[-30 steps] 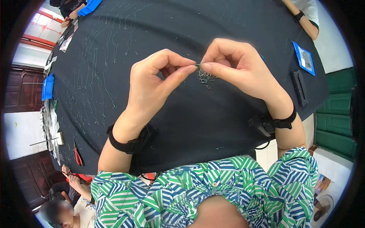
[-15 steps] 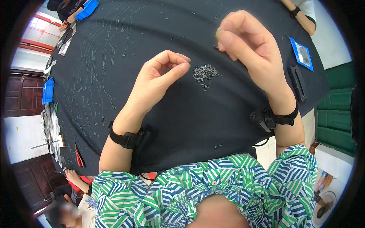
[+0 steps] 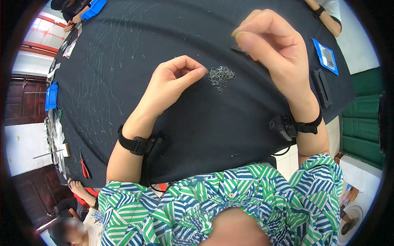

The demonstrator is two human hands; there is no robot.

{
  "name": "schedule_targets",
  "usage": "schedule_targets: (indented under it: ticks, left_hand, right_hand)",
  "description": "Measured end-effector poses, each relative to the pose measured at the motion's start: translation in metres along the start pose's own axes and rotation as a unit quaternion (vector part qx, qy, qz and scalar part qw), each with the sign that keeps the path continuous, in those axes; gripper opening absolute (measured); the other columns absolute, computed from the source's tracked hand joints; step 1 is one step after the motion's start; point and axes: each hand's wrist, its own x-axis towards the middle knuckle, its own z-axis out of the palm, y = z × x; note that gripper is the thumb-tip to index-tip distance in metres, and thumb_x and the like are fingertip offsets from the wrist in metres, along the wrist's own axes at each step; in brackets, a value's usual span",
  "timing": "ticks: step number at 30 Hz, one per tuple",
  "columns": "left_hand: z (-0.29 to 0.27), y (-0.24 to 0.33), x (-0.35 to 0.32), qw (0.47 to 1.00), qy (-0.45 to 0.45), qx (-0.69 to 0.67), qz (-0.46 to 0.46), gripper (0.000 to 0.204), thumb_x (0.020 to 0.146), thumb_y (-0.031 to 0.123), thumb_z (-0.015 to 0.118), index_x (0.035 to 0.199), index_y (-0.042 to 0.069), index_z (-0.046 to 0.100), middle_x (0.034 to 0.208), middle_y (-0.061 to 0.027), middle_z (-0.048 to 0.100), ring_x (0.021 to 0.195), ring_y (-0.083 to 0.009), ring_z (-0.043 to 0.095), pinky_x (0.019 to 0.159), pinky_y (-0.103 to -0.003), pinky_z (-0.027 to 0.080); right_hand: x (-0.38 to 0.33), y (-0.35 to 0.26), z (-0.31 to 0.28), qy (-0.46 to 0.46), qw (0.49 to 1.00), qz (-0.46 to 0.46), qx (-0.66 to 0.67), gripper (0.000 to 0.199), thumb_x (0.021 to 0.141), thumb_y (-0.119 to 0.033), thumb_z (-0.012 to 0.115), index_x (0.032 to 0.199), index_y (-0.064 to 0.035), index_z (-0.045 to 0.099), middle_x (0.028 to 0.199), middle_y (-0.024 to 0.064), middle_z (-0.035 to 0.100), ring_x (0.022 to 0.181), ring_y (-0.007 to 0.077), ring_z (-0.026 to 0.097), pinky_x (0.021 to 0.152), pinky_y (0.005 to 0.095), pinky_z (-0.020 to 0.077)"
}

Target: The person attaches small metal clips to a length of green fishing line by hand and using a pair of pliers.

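Note:
A small heap of metal fish hooks [image 3: 221, 77] lies on the black cloth between my hands. My left hand [image 3: 174, 80] is at the heap's left edge, thumb and forefinger pinched together; whatever is between the tips is too small to make out. Farther up and right, my right hand [image 3: 273, 43] is raised over the cloth with its fingers curled and thumb against forefinger. The end of a thin dark tool [image 3: 238, 48] sticks out below those fingers; the rest is hidden by the hand.
Hooks tied to thin lines [image 3: 111, 61] are spread over the cloth's left side. Red-handled pliers [image 3: 85, 168] lie at the left edge, near a blue tray [image 3: 51, 96]. A blue packet [image 3: 325, 58] and a black case [image 3: 321, 88] lie at right. Other people sit around the table.
My left hand has moved slightly right, its fingertips now beside the hook heap. The right hand has risen a little, and more of the dark tool shows under it.

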Motion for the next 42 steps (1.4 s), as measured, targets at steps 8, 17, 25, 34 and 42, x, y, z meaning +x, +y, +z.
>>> schedule_targets:
  ticks: [8, 17, 25, 34, 42]
  left_hand:
    - [0.000, -0.002, 0.001, 0.997, -0.009, 0.065, 0.029, 0.015, 0.092, 0.017, 0.065, 0.096, 0.003, 0.067, 0.089, -0.0011, 0.065, 0.083, -0.0081, 0.059, 0.079, -0.023, 0.047]
    - [0.007, 0.002, 0.000, 0.995, 0.003, 0.081, 0.063, 0.016, 0.088, 0.016, 0.068, 0.091, 0.000, 0.069, 0.077, 0.0005, 0.064, 0.072, -0.0066, 0.054, 0.066, -0.023, 0.045]
    - [0.008, 0.006, -0.004, 0.991, -0.053, 0.114, 0.034, 0.018, 0.090, 0.016, 0.066, 0.097, 0.000, 0.070, 0.086, -0.0030, 0.068, 0.080, -0.0091, 0.061, 0.074, -0.025, 0.049]
    - [0.000, 0.010, -0.009, 0.964, -0.008, 0.242, 0.113, 0.018, 0.092, 0.011, 0.061, 0.104, 0.000, 0.069, 0.092, -0.0091, 0.070, 0.081, -0.0139, 0.064, 0.071, -0.027, 0.050]
    - [0.000, 0.052, -0.012, 0.990, -0.037, -0.018, 0.134, 0.030, 0.097, 0.013, 0.048, 0.121, 0.005, 0.063, 0.103, -0.0029, 0.068, 0.073, -0.0039, 0.053, 0.065, -0.019, 0.044]
  right_hand:
    - [0.001, -0.002, 0.000, -0.005, 0.999, -0.030, -0.009, 0.007, 0.091, 0.002, 0.059, 0.094, -0.0019, 0.063, 0.086, 0.0040, 0.061, 0.072, 0.0060, 0.051, 0.062, 0.0191, 0.0390]
    - [0.000, -0.007, 0.003, -0.027, 0.999, -0.043, 0.010, 0.008, 0.089, 0.004, 0.059, 0.094, -0.0003, 0.063, 0.086, 0.0061, 0.061, 0.073, 0.0087, 0.053, 0.063, 0.0208, 0.0406]
    - [0.000, -0.010, 0.006, -0.050, 0.997, -0.045, 0.043, 0.008, 0.088, 0.004, 0.061, 0.094, -0.0001, 0.063, 0.087, 0.0074, 0.062, 0.072, 0.0104, 0.053, 0.063, 0.0222, 0.0413]
    - [0.000, -0.014, 0.002, -0.048, 0.999, 0.002, 0.025, 0.007, 0.087, 0.004, 0.063, 0.092, 0.0002, 0.065, 0.084, 0.0068, 0.064, 0.072, 0.0109, 0.055, 0.066, 0.0224, 0.0426]
    - [-0.004, -0.021, 0.004, -0.060, 0.994, 0.089, 0.006, 0.007, 0.087, 0.004, 0.063, 0.091, -0.0006, 0.065, 0.083, 0.0044, 0.063, 0.074, 0.0087, 0.055, 0.068, 0.0217, 0.0427]
